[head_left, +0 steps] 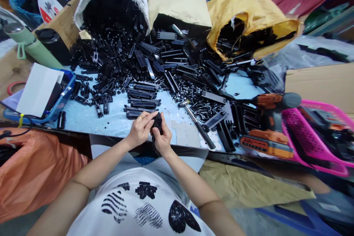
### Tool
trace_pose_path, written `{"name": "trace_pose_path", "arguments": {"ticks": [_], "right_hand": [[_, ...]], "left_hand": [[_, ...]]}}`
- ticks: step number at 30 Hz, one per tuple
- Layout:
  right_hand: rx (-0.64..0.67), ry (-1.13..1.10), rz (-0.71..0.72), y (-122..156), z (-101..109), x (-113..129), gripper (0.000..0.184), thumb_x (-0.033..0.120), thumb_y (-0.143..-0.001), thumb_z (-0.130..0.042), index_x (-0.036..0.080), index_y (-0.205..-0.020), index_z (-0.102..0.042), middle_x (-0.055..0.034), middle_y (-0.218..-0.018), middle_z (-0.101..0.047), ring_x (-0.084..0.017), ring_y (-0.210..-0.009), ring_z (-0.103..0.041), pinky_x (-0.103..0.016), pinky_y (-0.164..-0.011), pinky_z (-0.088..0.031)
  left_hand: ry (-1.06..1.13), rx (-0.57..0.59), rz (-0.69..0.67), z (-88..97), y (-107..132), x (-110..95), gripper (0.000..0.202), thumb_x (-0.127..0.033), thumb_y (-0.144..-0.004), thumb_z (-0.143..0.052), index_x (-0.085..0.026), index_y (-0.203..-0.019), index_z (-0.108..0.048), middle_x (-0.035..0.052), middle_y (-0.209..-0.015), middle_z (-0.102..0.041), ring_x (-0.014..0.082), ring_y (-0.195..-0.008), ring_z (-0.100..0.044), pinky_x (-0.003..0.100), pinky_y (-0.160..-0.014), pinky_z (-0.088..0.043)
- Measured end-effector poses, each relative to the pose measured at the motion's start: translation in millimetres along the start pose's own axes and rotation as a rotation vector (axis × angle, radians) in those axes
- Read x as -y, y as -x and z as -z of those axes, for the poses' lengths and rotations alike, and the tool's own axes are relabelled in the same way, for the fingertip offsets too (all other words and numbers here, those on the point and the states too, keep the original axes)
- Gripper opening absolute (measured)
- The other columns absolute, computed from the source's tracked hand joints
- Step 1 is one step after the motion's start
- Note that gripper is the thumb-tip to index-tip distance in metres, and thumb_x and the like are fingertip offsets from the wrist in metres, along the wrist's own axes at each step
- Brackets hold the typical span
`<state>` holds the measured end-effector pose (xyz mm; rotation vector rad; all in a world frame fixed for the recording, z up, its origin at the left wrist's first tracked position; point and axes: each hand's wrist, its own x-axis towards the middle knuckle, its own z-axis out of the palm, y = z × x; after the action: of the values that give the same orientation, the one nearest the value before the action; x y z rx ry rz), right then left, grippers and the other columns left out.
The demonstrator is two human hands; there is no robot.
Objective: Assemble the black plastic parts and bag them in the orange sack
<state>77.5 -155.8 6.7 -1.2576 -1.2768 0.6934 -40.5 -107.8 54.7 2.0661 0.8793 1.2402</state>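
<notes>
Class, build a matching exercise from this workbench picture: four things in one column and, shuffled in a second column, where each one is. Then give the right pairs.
Things
1 hammer
2 drill
3 green bottle
4 small black part

Places
A held by the left hand and right hand
B far left, beside the black mug
C lying on the blue table, just right of the hands
D right side, against the pink basket

Pairs: 1-C, 2-D, 3-B, 4-A
</notes>
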Motion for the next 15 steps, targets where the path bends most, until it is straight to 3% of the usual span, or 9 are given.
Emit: {"name": "trace_pose_path", "arguments": {"ticks": [3,6,8,11,13,15], "right_hand": [[0.087,0.023,-0.011,-6.3,6.6,0.7,0.063,0.043,-0.089,-0.049,0.022,-0.145,-0.029,-0.0087,-0.124,-0.058,-0.021,-0.107,-0.058,-0.036,-0.09,-0.05],[0.319,0.174,0.037,-23.3,22.7,1.1,0.057,0.041,-0.09,-0.047,0.024,-0.142,-0.034,-0.0073,-0.119,-0.06,-0.018,-0.101,-0.06,-0.033,-0.089,-0.049],[0.4,0.349,0.066,-43.7,45.6,-2.8,0.052,0.042,-0.089,-0.049,0.024,-0.138,-0.042,-0.0075,-0.117,-0.06,-0.017,-0.102,-0.059,-0.032,-0.09,-0.047],[0.239,0.623,0.054,-86.5,103.2,-18.1,0.044,0.042,-0.089,-0.05,0.021,-0.126,-0.055,-0.0092,-0.112,-0.061,-0.019,-0.101,-0.057,-0.036,-0.09,-0.046],[0.078,0.804,0.01,-119.7,151.6,-33.8,0.041,0.04,-0.09,-0.048,0.017,-0.123,-0.057,-0.0116,-0.11,-0.062,-0.021,-0.1,-0.056,-0.038,-0.09,-0.044],[-0.063,0.993,-0.089,-152.8,199.7,-51.2,0.045,0.039,-0.089,-0.049,0.013,-0.126,-0.054,-0.0164,-0.113,-0.059,-0.024,-0.104,-0.053,-0.039,-0.091,-0.041]], "left_hand": [[0.007,0.003,0.077,-6.1,3.3,3.6,0.033,-0.028,-0.095,-0.038,-0.018,-0.122,-0.055,0.0098,-0.103,-0.059,0.0173,-0.095,-0.057,0.032,-0.084,-0.049],[0.065,-0.105,0.352,-19.7,21.3,11.3,0.036,-0.033,-0.095,-0.037,-0.02,-0.128,-0.046,0.0087,-0.104,-0.057,0.0137,-0.08,-0.061,0.03,-0.074,-0.053],[0.126,-0.153,0.542,-24.9,38.6,18.3,0.042,-0.036,-0.095,-0.037,-0.021,-0.134,-0.035,0.007,-0.1,-0.055,0.0093,-0.064,-0.059,0.026,-0.063,-0.053],[0.033,-0.061,0.618,-18.5,61.1,27.8,0.049,-0.037,-0.094,-0.04,-0.02,-0.138,-0.027,0.0062,-0.095,-0.055,0.0105,-0.064,-0.06,0.026,-0.061,-0.053],[-0.188,0.025,0.543,-8.1,69.3,32.1,0.05,-0.037,-0.092,-0.045,-0.019,-0.137,-0.032,0.0094,-0.1,-0.056,0.016,-0.078,-0.061,0.031,-0.067,-0.054],[-0.398,0.065,0.374,1.6,72.1,36.1,0.046,-0.035,-0.09,-0.048,-0.018,-0.132,-0.04,0.0134,-0.108,-0.055,0.0226,-0.094,-0.058,0.038,-0.077,-0.052]]}}
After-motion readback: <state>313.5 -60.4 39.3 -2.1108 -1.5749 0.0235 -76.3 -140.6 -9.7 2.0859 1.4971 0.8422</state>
